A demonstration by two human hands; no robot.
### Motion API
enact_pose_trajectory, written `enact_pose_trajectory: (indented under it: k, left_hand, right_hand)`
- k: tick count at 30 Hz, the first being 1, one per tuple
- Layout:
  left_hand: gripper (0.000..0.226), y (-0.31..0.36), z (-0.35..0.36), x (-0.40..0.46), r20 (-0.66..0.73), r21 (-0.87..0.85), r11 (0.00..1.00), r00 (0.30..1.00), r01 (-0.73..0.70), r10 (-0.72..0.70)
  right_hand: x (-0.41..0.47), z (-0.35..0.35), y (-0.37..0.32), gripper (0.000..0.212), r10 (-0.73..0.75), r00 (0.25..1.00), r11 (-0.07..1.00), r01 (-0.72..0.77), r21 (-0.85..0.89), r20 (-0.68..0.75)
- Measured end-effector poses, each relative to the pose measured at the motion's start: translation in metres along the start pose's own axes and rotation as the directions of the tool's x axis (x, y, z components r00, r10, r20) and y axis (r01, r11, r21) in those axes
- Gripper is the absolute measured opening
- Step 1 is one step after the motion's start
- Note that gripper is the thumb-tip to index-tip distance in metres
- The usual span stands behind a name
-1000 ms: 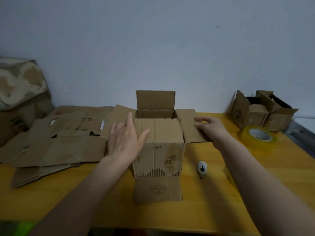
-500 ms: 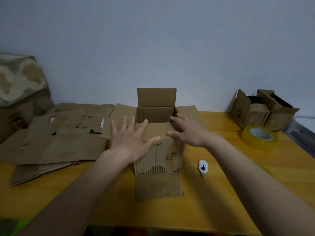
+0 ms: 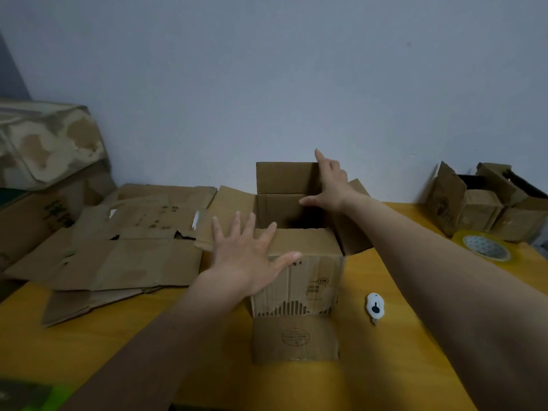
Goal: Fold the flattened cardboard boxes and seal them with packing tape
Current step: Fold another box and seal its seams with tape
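Observation:
An upright cardboard box [image 3: 308, 289] stands in the middle of the yellow table [image 3: 385, 366], its top open. The near flap is folded down across the opening. My left hand [image 3: 249, 259] lies flat with spread fingers on that near flap and the box's left front corner. My right hand [image 3: 330, 185] reaches over the opening with straight fingers and touches the upright far flap [image 3: 284, 178]. The side flaps stick out left and right. A roll of clear packing tape [image 3: 484, 246] lies at the right edge.
Flattened cardboard boxes [image 3: 118, 247] are piled on the left of the table. A camouflage-patterned box [image 3: 44, 143] sits at far left. Two small open boxes [image 3: 486, 203] stand at back right. A small white cutter [image 3: 375, 307] lies right of the box.
My right hand has moved from the right side flap, across the near flap, up to the far flap. My left hand has slid onto the near flap and spread flat.

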State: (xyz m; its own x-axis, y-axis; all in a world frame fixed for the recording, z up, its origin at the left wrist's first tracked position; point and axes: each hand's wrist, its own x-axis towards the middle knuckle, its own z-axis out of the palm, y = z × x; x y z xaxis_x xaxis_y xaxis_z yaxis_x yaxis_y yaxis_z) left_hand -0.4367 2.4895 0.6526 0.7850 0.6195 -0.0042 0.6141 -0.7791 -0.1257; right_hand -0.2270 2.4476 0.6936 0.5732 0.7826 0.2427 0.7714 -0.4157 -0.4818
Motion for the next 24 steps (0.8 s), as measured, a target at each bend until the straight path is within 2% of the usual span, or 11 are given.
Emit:
enact_pose_trajectory:
  k: [3,5,8,11,14,16,17,19,20,21,24]
  left_hand:
    - [0.094,-0.001,0.0,0.001,0.002,-0.02,1.0,1.0,0.01,-0.01]
    - [0.095,-0.002,0.002,0.001,-0.005,-0.032,0.999,1.0,0.015,-0.016]
    - [0.093,-0.001,0.001,0.0,-0.018,-0.022,1.0,1.0,0.016,-0.016]
    - [0.094,0.004,-0.003,-0.004,-0.055,-0.006,0.999,0.997,0.049,-0.049]
    - [0.095,0.001,-0.008,-0.007,-0.254,-0.043,0.986,0.953,0.161,-0.167]
    - [0.1,-0.003,-0.01,-0.011,-0.421,-0.253,0.947,0.859,0.197,-0.291]
    - [0.103,-0.005,-0.011,-0.013,-0.45,-0.439,0.884,0.814,0.157,-0.368]
    - [0.105,-0.003,-0.013,-0.015,-0.387,-0.806,0.59,0.799,-0.052,-0.459]
    - [0.105,0.001,-0.012,-0.015,-0.367,-0.875,0.461,0.826,-0.149,-0.428]
    - [0.105,0.006,-0.011,-0.015,-0.38,-0.873,0.442,0.857,-0.208,-0.347]
    - [0.106,0.016,0.0,-0.014,-0.344,-0.723,0.657,0.936,-0.214,-0.073]
  right_hand:
    - [-0.01,-0.007,-0.003,0.09,-0.033,0.996,0.994,0.041,-0.098,0.08]
    - [-0.022,-0.014,-0.007,0.091,-0.019,0.976,0.974,0.067,-0.214,0.217]
    - [-0.042,-0.013,-0.01,0.09,0.07,0.899,0.868,0.159,-0.471,0.433]
    - [-0.052,-0.007,-0.011,0.082,0.123,0.877,0.831,0.164,-0.532,0.464]
    - [-0.055,-0.005,-0.01,0.082,0.14,0.875,0.833,0.148,-0.533,0.463]
    - [-0.057,-0.004,-0.009,0.082,0.135,0.881,0.843,0.138,-0.52,0.453]
    - [-0.058,-0.004,-0.009,0.082,0.129,0.887,0.847,0.135,-0.515,0.444]
    - [-0.061,-0.003,-0.008,0.081,0.11,0.902,0.854,0.13,-0.505,0.418]
    - [-0.063,-0.004,-0.008,0.081,0.098,0.91,0.86,0.126,-0.494,0.402]
    - [-0.064,-0.005,-0.008,0.081,0.086,0.92,0.867,0.12,-0.484,0.383]
    - [-0.071,-0.018,-0.008,0.083,0.05,0.975,0.865,0.066,-0.498,0.216]
